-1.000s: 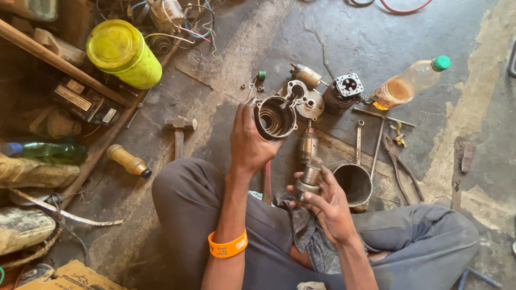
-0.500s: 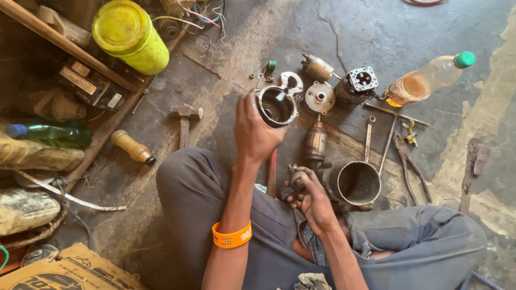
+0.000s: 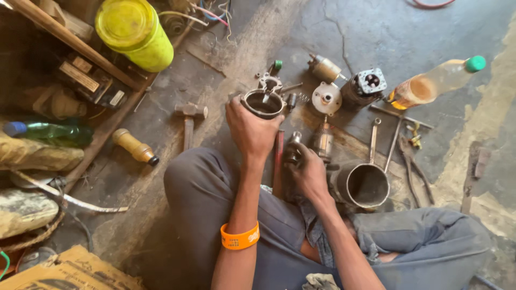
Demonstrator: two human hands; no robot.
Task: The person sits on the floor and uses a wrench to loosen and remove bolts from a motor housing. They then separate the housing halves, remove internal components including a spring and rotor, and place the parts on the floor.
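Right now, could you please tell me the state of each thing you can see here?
Left hand: gripping the cylindrical metal housing, open end up.
Right hand: closed on a small dark part; what it is cannot be told.
Metal pot: upright, empty.
Plastic bottle: lying down, capped.
Hammer: lying on floor.

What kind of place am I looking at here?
Probably a small floor-level repair workshop. The left hand holds a round metal housing over a stained concrete floor strewn with motor parts, a hammer and wrenches.
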